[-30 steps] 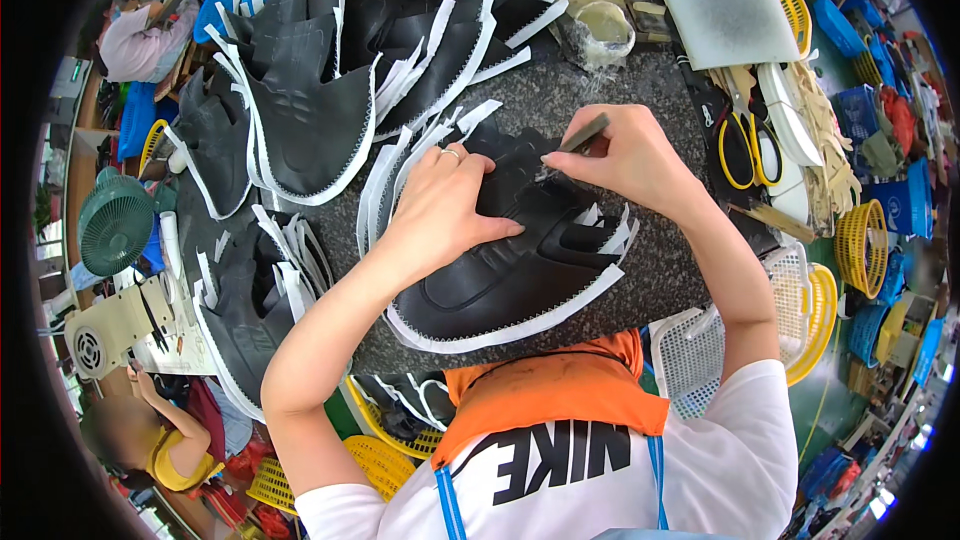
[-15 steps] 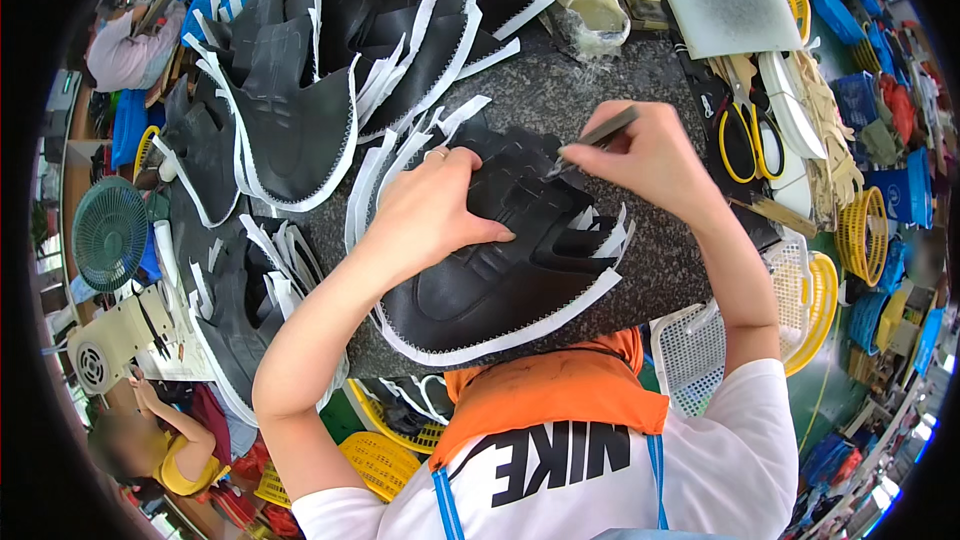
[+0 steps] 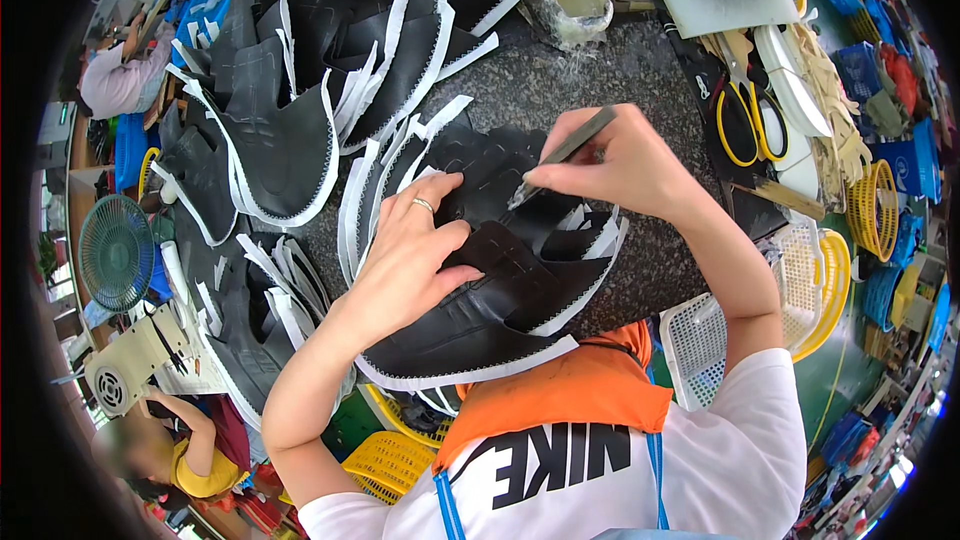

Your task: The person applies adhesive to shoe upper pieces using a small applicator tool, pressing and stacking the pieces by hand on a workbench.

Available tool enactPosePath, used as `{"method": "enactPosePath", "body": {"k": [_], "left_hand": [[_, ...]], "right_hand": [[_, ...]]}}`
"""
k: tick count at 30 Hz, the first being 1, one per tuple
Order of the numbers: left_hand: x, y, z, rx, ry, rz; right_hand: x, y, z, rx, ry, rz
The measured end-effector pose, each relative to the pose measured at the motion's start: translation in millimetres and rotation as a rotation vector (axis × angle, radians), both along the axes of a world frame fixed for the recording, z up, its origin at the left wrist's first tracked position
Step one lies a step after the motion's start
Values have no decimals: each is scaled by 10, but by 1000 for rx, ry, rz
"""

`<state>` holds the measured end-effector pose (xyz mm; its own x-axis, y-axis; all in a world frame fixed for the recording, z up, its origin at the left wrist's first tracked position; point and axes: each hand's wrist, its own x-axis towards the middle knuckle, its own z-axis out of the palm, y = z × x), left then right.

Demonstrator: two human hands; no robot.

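Observation:
Before me lies a stack of black shoe uppers [image 3: 455, 325] with white zigzag-stitched edging. My left hand [image 3: 405, 250], a ring on one finger, rests on the stack with fingers apart; its thumb and forefinger touch the left side of the top upper. In a pinch, my right hand [image 3: 625, 165] has a slim grey-handled tool [image 3: 580, 135] with a pale tip. That tip meets the upper just beneath the top one, near its faint line marks. The tool's exact kind cannot be made out.
More uppers [image 3: 270, 130] are heaped at the far left. A crusted white pot [image 3: 578, 5] stands at the back of the speckled table [image 3: 650, 70]. Yellow-handled scissors [image 3: 740, 125] lie right, above a white basket [image 3: 695, 350]. Another person [image 3: 205, 450] sits lower left.
The top upper has slid toward me and a little left, baring more of the one below. My left hand has moved lower, and the right hand's tool tip has shifted left and nearer.

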<state>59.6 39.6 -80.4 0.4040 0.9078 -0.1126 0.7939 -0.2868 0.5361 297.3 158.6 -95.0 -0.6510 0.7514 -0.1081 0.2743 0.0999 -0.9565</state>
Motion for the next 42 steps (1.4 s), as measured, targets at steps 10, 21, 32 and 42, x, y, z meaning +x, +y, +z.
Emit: {"method": "enactPosePath", "body": {"k": [10, 21, 32, 42], "left_hand": [[1, 4, 11, 18, 64, -59], [76, -3, 16, 17, 63, -34], [-70, 31, 8, 65, -50, -8], [-1012, -468, 1255, 136, -220, 146]], "right_hand": [[46, 23, 16, 40, -88, -99], [118, 45, 4, 81, -97, -49], [0, 101, 146, 93, -14, -99], [291, 249, -292, 131, 293, -445]]}}
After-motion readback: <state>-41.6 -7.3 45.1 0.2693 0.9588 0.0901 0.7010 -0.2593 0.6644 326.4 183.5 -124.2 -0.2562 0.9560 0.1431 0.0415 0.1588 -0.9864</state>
